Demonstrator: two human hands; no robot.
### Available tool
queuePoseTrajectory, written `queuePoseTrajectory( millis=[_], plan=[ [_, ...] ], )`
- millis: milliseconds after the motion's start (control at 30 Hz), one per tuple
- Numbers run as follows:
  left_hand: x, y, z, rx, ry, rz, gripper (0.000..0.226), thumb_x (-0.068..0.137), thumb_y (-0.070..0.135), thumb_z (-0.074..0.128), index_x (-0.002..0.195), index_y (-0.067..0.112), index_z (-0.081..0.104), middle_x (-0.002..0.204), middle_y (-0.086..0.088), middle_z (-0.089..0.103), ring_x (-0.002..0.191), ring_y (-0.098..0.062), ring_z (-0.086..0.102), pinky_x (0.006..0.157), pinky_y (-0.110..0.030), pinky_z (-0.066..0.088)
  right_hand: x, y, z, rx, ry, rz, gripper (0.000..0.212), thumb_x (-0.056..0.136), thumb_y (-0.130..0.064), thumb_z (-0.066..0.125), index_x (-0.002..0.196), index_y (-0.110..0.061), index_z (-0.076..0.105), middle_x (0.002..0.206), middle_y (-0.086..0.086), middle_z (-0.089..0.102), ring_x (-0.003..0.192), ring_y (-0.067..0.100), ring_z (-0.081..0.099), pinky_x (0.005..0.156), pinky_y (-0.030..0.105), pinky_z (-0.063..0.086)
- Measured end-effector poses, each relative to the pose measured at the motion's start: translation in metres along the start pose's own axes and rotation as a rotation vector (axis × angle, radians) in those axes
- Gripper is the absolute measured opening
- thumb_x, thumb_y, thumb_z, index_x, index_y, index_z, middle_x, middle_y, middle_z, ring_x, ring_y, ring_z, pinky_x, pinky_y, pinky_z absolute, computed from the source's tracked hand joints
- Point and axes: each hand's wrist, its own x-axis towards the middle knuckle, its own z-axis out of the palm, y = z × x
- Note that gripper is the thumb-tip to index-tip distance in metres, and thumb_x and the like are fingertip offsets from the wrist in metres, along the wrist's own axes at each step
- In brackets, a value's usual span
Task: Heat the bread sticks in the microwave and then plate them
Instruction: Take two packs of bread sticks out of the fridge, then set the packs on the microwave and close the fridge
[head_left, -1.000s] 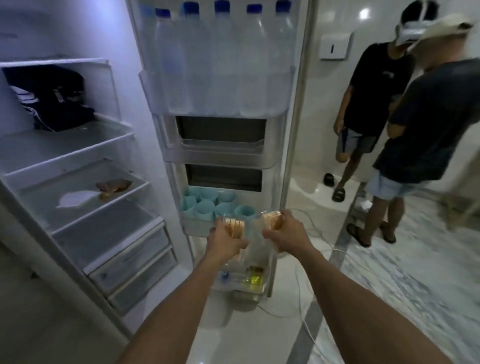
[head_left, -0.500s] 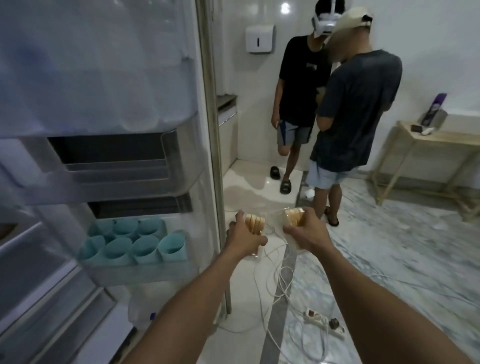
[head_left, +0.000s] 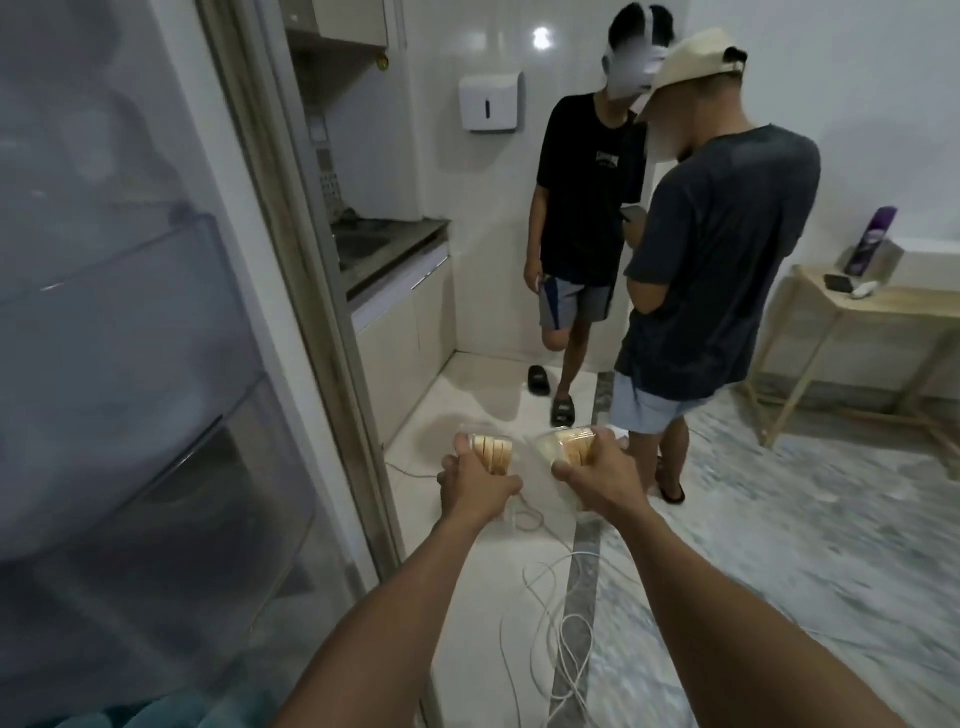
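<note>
Both arms reach forward over the floor (head_left: 467, 395), each hand wrapped around a clear pack of bread sticks. The left hand (head_left: 475, 480) grips the left pack (head_left: 491, 452), its pale sticks showing above the fingers; the right hand (head_left: 589, 480) grips the right pack (head_left: 569, 447) just beside it, the two packs slightly apart. White cables (head_left: 550, 623) lie tangled on the floor below the arms. The open fridge door (head_left: 130, 364) fills the left side. Farther off stand two people (head_left: 717, 249), one wearing a cap, near a counter (head_left: 395, 249) with a sink. A wooden table (head_left: 883, 306) stands at the far right
</note>
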Motion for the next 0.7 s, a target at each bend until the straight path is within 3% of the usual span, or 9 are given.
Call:
queuePoseTrajectory(
  millis=[133,333,433,567,700],
  plan=[
    [0.059,0.011,0.012,-0.022,0.058,-0.049,0.102,0.062,0.032,0.080,0.146,0.025,0.022,0.128,-0.013,0.044,0.122,-0.034,0.043,0.093,-0.040,0.043,0.073,-0.002,0.017,-0.012,-0.062,-0.040,0.062,0.066,-0.048,0.074,0.119,-0.031,0.046,0.097,-0.006,0.063,0.086,0.016,0.064,0.080,0.047,0.058],
    [0.160,0.029,0.023,-0.100,0.167,-0.120,0.103,0.054,0.037,0.077,0.141,0.028,0.024,0.125,-0.010,0.048,0.120,-0.033,0.046,0.097,-0.043,0.044,0.195,-0.025,0.039,-0.021,-0.147,-0.118,0.066,0.074,-0.040,0.077,0.130,-0.027,0.045,0.105,-0.002,0.063,0.094,0.020,0.062,0.082,0.039,0.054],
    [0.206,0.041,0.019,-0.126,0.242,-0.175,0.106,0.043,0.042,0.075,0.137,0.030,0.027,0.122,-0.009,0.054,0.118,-0.033,0.051,0.098,-0.044,0.046,0.247,-0.035,0.045,-0.055,-0.200,-0.131,0.068,0.067,-0.047,0.075,0.125,-0.029,0.045,0.105,0.001,0.064,0.094,0.024,0.063,0.082,0.042,0.055],
    [0.243,0.056,-0.003,-0.186,0.304,-0.183,0.112,0.053,0.030,0.080,0.147,0.030,0.021,0.129,-0.009,0.050,0.122,-0.031,0.049,0.100,-0.036,0.044,0.301,-0.064,0.061,-0.056,-0.236,-0.162,0.069,0.059,-0.053,0.072,0.120,-0.030,0.052,0.101,-0.002,0.067,0.091,0.023,0.064,0.078,0.036,0.054],
    [0.287,0.043,-0.032,-0.231,0.391,-0.239,0.110,0.042,0.035,0.079,0.140,0.036,0.028,0.122,-0.003,0.056,0.115,-0.028,0.056,0.098,-0.043,0.049,0.345,-0.105,0.097,-0.044,-0.297,-0.234,0.072,0.053,-0.059,0.069,0.116,-0.029,0.052,0.099,-0.003,0.067,0.092,0.023,0.065,0.076,0.034,0.053]
  ],
)
